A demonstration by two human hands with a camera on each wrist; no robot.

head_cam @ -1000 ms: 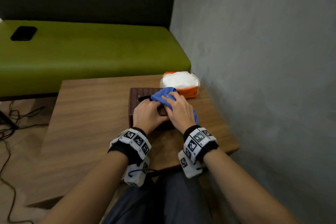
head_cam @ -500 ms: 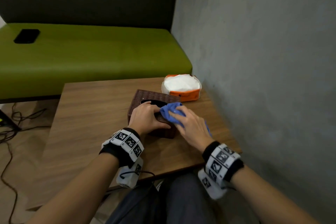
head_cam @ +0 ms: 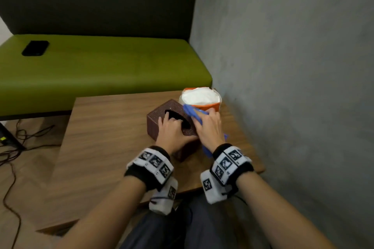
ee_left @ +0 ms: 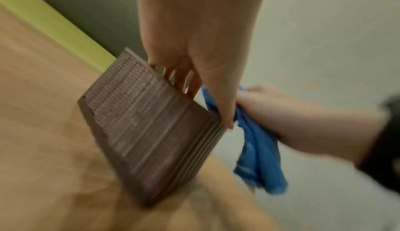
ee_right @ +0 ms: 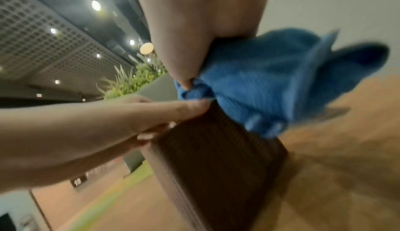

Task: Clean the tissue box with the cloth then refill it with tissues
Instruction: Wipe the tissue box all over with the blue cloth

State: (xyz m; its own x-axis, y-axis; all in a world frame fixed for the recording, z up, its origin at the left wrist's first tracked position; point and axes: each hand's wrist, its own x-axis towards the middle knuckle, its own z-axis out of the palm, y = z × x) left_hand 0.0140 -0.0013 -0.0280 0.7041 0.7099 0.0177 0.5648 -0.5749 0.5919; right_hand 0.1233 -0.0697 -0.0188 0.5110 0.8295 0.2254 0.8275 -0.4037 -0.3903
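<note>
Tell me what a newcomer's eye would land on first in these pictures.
First, the two hands meeting over the brown tissue box near the right end of the wooden table: the left hand grips its top, the right hand presses a blue cloth against it. Just behind stands the orange pack of white tissues, with the green bench beyond.

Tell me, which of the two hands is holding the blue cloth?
The right hand grips the blue cloth; the left hand only steadies the brown tissue box.
</note>
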